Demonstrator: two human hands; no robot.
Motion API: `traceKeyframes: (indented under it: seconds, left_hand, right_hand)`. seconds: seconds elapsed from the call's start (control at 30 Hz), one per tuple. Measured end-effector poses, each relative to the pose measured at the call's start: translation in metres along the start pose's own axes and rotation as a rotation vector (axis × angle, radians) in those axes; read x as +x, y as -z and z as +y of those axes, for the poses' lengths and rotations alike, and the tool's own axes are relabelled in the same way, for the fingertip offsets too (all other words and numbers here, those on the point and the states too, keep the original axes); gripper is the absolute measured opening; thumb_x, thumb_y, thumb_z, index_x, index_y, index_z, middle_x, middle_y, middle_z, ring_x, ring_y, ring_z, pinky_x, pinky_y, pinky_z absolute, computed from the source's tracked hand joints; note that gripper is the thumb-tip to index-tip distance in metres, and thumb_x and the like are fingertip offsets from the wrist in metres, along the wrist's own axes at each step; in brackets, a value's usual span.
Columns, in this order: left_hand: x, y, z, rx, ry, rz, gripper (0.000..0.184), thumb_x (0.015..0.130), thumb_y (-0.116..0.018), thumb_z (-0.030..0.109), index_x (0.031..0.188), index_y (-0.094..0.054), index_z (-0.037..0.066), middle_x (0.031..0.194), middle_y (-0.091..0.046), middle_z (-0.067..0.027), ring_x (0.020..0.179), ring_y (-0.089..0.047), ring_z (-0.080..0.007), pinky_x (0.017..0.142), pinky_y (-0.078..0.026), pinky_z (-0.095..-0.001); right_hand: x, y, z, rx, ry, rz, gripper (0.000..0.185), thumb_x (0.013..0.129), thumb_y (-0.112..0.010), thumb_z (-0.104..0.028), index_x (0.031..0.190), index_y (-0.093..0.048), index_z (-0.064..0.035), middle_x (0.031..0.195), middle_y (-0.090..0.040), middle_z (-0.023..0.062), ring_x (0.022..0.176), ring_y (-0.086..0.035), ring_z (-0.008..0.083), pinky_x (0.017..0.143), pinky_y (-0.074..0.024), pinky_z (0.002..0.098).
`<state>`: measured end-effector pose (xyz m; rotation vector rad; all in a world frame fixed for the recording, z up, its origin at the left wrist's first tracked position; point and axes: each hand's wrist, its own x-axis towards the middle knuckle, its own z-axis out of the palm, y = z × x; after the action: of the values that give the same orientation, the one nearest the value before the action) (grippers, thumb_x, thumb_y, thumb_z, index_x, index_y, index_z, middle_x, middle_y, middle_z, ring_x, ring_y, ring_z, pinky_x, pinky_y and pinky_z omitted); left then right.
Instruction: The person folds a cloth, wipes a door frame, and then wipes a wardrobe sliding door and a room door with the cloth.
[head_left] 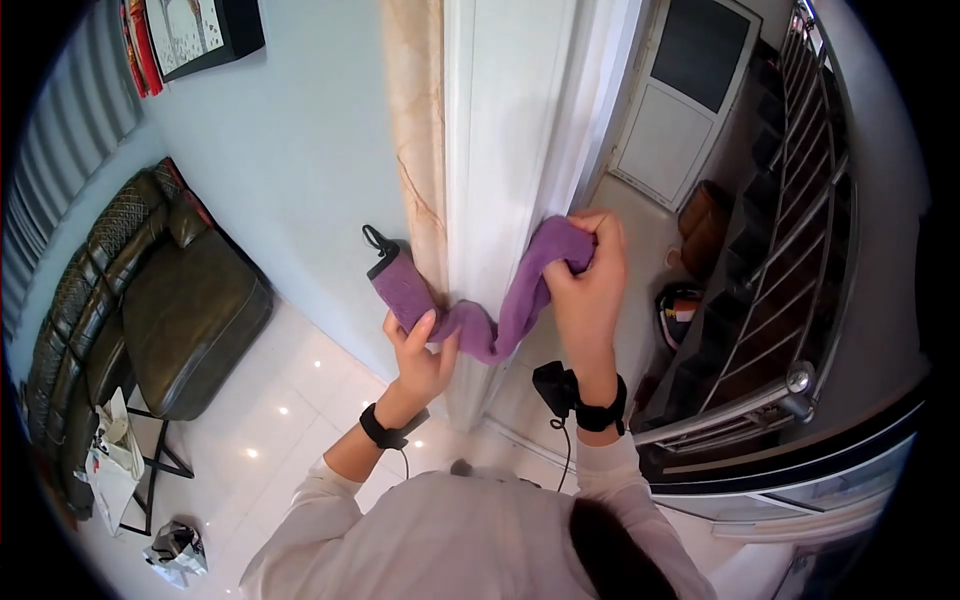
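- Pretty bright room overall, soft even light on the pale wall (290,170) and white door frame (500,150)
- Shiny floor (290,440) throws back little hot spots of glare
- Sofa (200,310) and metal railing (800,380) catch some sheen too
- Stair side on the right is way dimmer
- Purple cloth (480,335) mid-frame looks decently sharp
- Heavy fisheye: edges bend, corners go black

A pale blue wall (290,170) rises near a dark leather sofa (190,320) on the left, glossy floor tiles (270,425) carry small bright reflections, and at the far right a white door (665,150) stands near a metal stair railing (740,406).
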<state>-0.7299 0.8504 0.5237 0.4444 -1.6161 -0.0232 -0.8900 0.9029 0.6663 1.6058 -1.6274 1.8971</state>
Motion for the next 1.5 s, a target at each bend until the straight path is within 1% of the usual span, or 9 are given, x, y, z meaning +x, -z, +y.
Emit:
traceKeyframes:
  seconds: [0.27, 0.4, 0.5, 0.87, 1.07, 1.17, 1.27, 1.37, 1.5]
  left_hand:
    - [0.001, 0.011, 0.006, 0.038, 0.048, -0.101, 0.064, 0.073, -0.055, -0.017, 0.128, -0.037, 0.011, 0.124, -0.03, -0.0218, 0.113, -0.038, -0.0374, 0.091, -0.036, -0.0399]
    - [0.021, 0.008, 0.01, 0.029, -0.006, -0.071, 0.06, 0.074, -0.05, -0.014, 0.129, -0.032, 0.005, 0.125, -0.028, -0.0224, 0.115, -0.036, -0.0345, 0.097, -0.029, -0.0383]
    - [0.025, 0.001, 0.011, 0.037, 0.004, 0.0, 0.063, 0.073, -0.055, -0.017, 0.127, -0.038, 0.009, 0.123, -0.03, -0.0225, 0.114, -0.037, -0.0365, 0.092, -0.036, -0.04]
    - [0.02, 0.002, 0.005, -0.04, 0.042, -0.006, 0.064, 0.072, -0.055, -0.016, 0.127, -0.037, 0.009, 0.121, -0.032, -0.022, 0.116, -0.034, -0.0361, 0.093, -0.033, -0.0407]
    - [0.0, -0.011, -0.008, -0.007, -0.061, 0.106, 0.059, 0.073, -0.054, -0.014, 0.124, -0.038, 0.01, 0.12, -0.032, -0.0205, 0.109, -0.04, -0.0347, 0.092, -0.033, -0.0393]
    - [0.005, -0.008, -0.005, -0.011, -0.034, 0.098, 0.059, 0.073, -0.054, -0.014, 0.124, -0.038, 0.011, 0.119, -0.034, -0.0201, 0.107, -0.042, -0.0341, 0.092, -0.033, -0.0395]
    - [0.014, -0.009, -0.003, -0.032, -0.037, 0.071, 0.058, 0.078, -0.046, -0.012, 0.129, -0.022, 0.003, 0.117, -0.037, -0.0236, 0.11, -0.04, -0.0327, 0.097, -0.028, -0.0413]
    - [-0.012, -0.017, -0.02, -0.123, 0.02, 0.069, 0.059, 0.079, -0.045, -0.013, 0.13, -0.02, 0.003, 0.117, -0.036, -0.0226, 0.111, -0.04, -0.0323, 0.097, -0.028, -0.0406]
    - [0.005, -0.015, -0.01, 0.023, -0.074, 0.088, 0.058, 0.079, -0.044, -0.013, 0.13, -0.021, 0.002, 0.12, -0.034, -0.0236, 0.113, -0.039, -0.0331, 0.098, -0.028, -0.0407]
  right_hand:
    - [-0.015, 0.005, 0.011, 0.046, -0.024, 0.008, 0.025, 0.061, -0.061, -0.002, 0.084, -0.053, -0.0021, 0.083, -0.053, 0.0117, 0.078, -0.05, 0.0291, 0.07, -0.0416, 0.0358]
    - [0.018, 0.01, -0.013, 0.037, 0.037, 0.05, 0.026, 0.061, -0.06, 0.0, 0.086, -0.053, -0.0015, 0.084, -0.053, 0.0118, 0.078, -0.051, 0.0289, 0.07, -0.0426, 0.0357]
    - [0.024, 0.01, -0.016, 0.013, 0.035, 0.014, 0.026, 0.061, -0.06, 0.0, 0.086, -0.053, -0.0013, 0.084, -0.053, 0.012, 0.08, -0.052, 0.029, 0.071, -0.0428, 0.0351]
    - [0.028, 0.007, -0.017, 0.102, 0.061, 0.069, 0.024, 0.062, -0.059, 0.002, 0.086, -0.055, -0.0018, 0.082, -0.054, 0.0097, 0.079, -0.051, 0.0245, 0.07, -0.0418, 0.0304]
    - [0.0, 0.0, 0.003, 0.1, -0.026, 0.071, 0.023, 0.06, -0.057, 0.005, 0.082, -0.055, -0.0026, 0.083, -0.056, 0.0076, 0.078, -0.051, 0.0223, 0.07, -0.0418, 0.0291]
    - [0.012, 0.0, -0.005, 0.054, 0.115, 0.11, 0.024, 0.06, -0.056, 0.005, 0.082, -0.055, -0.0024, 0.083, -0.056, 0.0073, 0.079, -0.051, 0.0219, 0.071, -0.042, 0.0289]
    - [0.033, 0.004, -0.02, 0.143, 0.065, 0.115, 0.024, 0.06, -0.056, 0.006, 0.082, -0.056, -0.0023, 0.083, -0.057, 0.0071, 0.079, -0.051, 0.0221, 0.071, -0.0419, 0.0292]
    - [0.023, -0.001, -0.009, 0.189, 0.066, 0.136, 0.024, 0.06, -0.056, 0.005, 0.082, -0.056, -0.0022, 0.084, -0.057, 0.0077, 0.079, -0.051, 0.0221, 0.071, -0.0418, 0.029]
    - [0.003, -0.002, 0.008, 0.086, 0.054, 0.105, 0.024, 0.06, -0.057, 0.006, 0.083, -0.056, -0.0017, 0.084, -0.057, 0.0084, 0.079, -0.052, 0.0217, 0.071, -0.0417, 0.0283]
